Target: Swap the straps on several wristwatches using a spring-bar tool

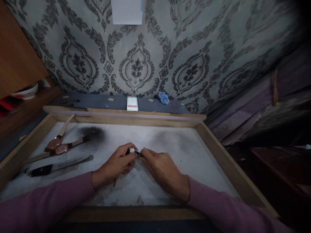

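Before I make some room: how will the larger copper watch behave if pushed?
The larger copper watch is probably case-heavy: broad case, narrow strap. That strap lies straight, so perhaps stiff. Pushing rightward might nudge the adjacent smaller watch.

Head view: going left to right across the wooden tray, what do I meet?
Loose watches → left hand → held watch → right hand.
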Motion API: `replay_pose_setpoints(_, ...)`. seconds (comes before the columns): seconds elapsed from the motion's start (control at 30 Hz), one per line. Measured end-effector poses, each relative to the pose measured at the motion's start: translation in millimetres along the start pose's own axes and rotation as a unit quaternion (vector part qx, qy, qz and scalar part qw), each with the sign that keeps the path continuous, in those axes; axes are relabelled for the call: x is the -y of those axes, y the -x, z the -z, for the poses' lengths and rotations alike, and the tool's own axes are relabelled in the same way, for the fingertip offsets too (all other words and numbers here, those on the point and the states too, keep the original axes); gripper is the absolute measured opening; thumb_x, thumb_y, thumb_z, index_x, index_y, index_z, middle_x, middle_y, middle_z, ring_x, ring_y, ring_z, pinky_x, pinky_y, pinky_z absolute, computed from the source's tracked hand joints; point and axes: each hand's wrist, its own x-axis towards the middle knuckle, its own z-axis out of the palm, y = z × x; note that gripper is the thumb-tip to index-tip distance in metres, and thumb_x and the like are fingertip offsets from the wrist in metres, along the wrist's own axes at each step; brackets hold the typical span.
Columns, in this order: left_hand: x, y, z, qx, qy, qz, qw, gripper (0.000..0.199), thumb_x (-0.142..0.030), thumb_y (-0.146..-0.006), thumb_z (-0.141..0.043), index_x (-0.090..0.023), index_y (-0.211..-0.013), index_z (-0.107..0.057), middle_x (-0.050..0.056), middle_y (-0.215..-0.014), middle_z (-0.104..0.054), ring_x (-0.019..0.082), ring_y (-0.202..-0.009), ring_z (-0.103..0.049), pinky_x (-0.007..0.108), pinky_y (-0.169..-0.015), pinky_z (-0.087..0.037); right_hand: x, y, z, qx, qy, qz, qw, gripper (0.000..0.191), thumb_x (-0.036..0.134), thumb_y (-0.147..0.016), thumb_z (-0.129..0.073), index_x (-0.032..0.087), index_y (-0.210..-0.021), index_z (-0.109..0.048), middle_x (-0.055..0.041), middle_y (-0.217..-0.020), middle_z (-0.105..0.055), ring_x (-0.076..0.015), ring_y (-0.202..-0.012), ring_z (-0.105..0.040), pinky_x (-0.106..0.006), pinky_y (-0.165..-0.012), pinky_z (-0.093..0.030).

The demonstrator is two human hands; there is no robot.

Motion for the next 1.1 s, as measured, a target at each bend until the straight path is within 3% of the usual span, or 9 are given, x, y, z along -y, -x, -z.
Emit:
replay_pose_setpoints(0.27,2,1,1.1,-0.004,0.010,-0.006,1.000,0.012,-0.026,-0.077,-0.056,-0.021,-0.077,-0.046,-0.012,-0.046,-0.032,0.004,-0.037,-0.022,0.018,-0.038,-0.010,1,1,2,0.019,-0.017,-0.041,0.999,0.024,0.031,-0.101,-0.040,0.019,-0.087,-0.055,-0.0035,-0.071,-0.070,-0.0146,-0.049,-0.058,-0.027,-0.047,-0.018)
replay_pose_setpoints(0.47,-3,2,0.3,-0.003,0.010,-0.002,1.000,0.015,-0.028,-0.075,-0.058,-0.021,-0.077,-0.045,-0.013,-0.044,-0.031,0.004,-0.038,-0.018,0.018,-0.037,-0.011,-3,1,7,0.011,-0.148,-0.085,0.985,0.019,0.035,-0.095,-0.052,0.017,-0.093,-0.055,-0.0011,-0.064,-0.065,-0.0150,-0.051,-0.057,-0.023,-0.048,-0.028)
replay_pose_setpoints(0.6,-6,3,-1.1,-0.004,0.005,0.002,1.000,0.018,-0.032,-0.076,-0.059,-0.022,-0.079,-0.044,-0.013,-0.045,-0.031,0.004,-0.038,-0.019,0.017,-0.037,-0.012,-5,-1,11,0.016,-0.295,-0.124,0.947,0.025,0.041,-0.091,-0.056,0.018,-0.081,-0.053,0.0041,-0.057,-0.052,-0.0119,-0.050,-0.049,-0.022,-0.048,-0.031)
replay_pose_setpoints(0.73,-5,3,-0.2,0.004,-0.003,-0.018,1.000,0.016,-0.031,-0.078,-0.058,-0.021,-0.081,-0.045,-0.013,-0.046,-0.032,0.005,-0.039,-0.020,0.017,-0.037,-0.013,-5,-7,9,0.009,-0.468,-0.129,0.874,0.028,0.038,-0.093,-0.051,0.019,-0.074,-0.048,0.0022,-0.062,-0.054,-0.0124,-0.059,-0.054,-0.023,-0.055,-0.040)
replay_pose_setpoints(0.83,-2,3,1.1,0.012,-0.006,-0.038,0.999,0.015,-0.031,-0.081,-0.056,-0.021,-0.083,-0.045,-0.012,-0.048,-0.033,0.005,-0.040,-0.022,0.017,-0.037,-0.015,-4,-9,7,-0.004,-0.521,-0.133,0.843,0.021,0.035,-0.091,-0.052,0.018,-0.078,-0.050,0.0021,-0.062,-0.055,-0.0126,-0.061,-0.056,-0.024,-0.058,-0.043)
replay_pose_setpoints(0.9,-1,3,1.3,0.012,-0.013,-0.050,0.999,0.016,-0.033,-0.083,-0.056,-0.021,-0.082,-0.045,-0.012,-0.049,-0.033,0.005,-0.040,-0.023,0.017,-0.037,-0.016,-4,-9,7,-0.011,-0.512,-0.129,0.849,0.021,0.034,-0.091,-0.052,0.018,-0.078,-0.050,0.0023,-0.063,-0.054,-0.0117,-0.061,-0.054,-0.024,-0.057,-0.042)
replay_pose_setpoints(1.1,-7,7,-1.3,0.023,-0.039,-0.083,0.995,0.017,-0.033,-0.086,-0.053,-0.020,-0.081,-0.044,-0.013,-0.052,-0.030,0.004,-0.042,-0.022,0.017,-0.039,-0.019,-3,-3,13,-0.014,-0.380,-0.078,0.921,0.026,0.032,-0.099,-0.037,0.019,-0.080,-0.048,0.0035,-0.061,-0.046,-0.0104,-0.052,-0.044,-0.023,-0.052,-0.034)
